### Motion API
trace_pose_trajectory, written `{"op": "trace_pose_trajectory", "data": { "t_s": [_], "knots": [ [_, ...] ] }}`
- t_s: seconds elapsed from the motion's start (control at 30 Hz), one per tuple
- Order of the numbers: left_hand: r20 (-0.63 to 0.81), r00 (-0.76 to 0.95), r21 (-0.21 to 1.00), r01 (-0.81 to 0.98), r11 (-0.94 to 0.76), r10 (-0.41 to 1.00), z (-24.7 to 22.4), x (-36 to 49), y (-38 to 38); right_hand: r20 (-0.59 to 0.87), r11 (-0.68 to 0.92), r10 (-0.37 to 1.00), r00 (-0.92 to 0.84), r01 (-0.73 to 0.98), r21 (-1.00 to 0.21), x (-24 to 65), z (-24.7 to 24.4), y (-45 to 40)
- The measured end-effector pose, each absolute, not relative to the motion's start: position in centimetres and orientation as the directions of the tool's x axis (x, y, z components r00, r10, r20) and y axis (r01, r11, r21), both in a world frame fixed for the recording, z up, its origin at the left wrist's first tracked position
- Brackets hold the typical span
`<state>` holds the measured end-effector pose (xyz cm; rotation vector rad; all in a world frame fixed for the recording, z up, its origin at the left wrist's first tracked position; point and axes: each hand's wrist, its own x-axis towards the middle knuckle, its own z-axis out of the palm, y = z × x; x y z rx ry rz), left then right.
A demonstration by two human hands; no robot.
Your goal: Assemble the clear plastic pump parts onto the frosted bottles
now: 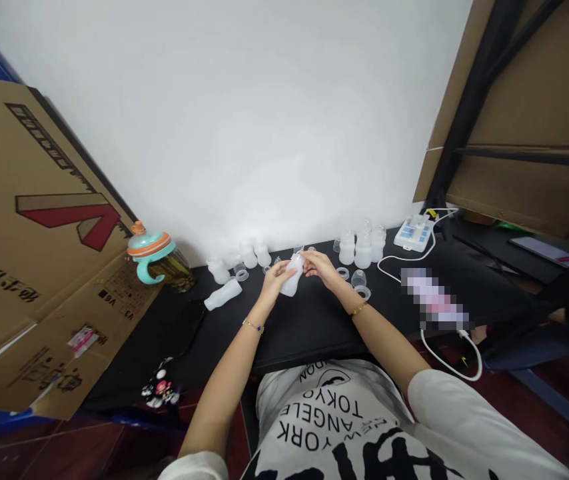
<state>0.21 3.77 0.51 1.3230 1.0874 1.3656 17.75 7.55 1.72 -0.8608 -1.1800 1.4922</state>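
My left hand (277,277) is wrapped round a small translucent white bottle (291,283), which leans over the black table (289,337). Its top end is pinched by the fingers of my right hand (317,264). Several open white bottles (218,269) stand to the left near the wall, and one bottle (223,294) lies on its side. To the right, several bottles with tops fitted (363,250) are grouped together. Clear caps (359,279) and white rings (362,292) lie just in front of them.
A teal-lidded jug (164,260) stands at the left beside a large cardboard sheet (39,233). A dark phone (187,327) lies near it. A power strip (414,233) with a white cable (404,259) and a blurred object (434,298) are at the right.
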Motion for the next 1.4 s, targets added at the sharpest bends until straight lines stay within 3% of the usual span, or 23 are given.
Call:
{"op": "trace_pose_trajectory", "data": {
  "t_s": [0.2, 0.7, 0.97, 1.4],
  "knots": [
    [0.065, 0.07, 0.979, -0.198, -0.05, 0.995, 0.75, 0.1, 3.77, 0.053, -0.025, 0.968, -0.247, -0.302, -0.953, 17.8, 1.42, 7.88],
    [-0.016, 0.06, 0.968, -0.249, 0.03, 0.998, 0.6, 0.16, 3.94, 0.066, -0.011, 0.974, -0.218, -0.337, -0.942, 17.87, 1.5, 7.82],
    [0.016, 0.052, 0.962, -0.274, -0.001, 0.999, 0.87, 0.33, 3.61, 0.058, -0.016, 0.975, -0.215, -0.328, -0.945, 17.93, 1.43, 7.87],
    [0.095, 0.0, 0.985, -0.142, -0.094, 0.996, 0.73, 0.19, 3.48, 0.041, -0.012, 0.981, -0.192, -0.268, -0.963, 17.84, 2.13, 7.37]
  ]
}}
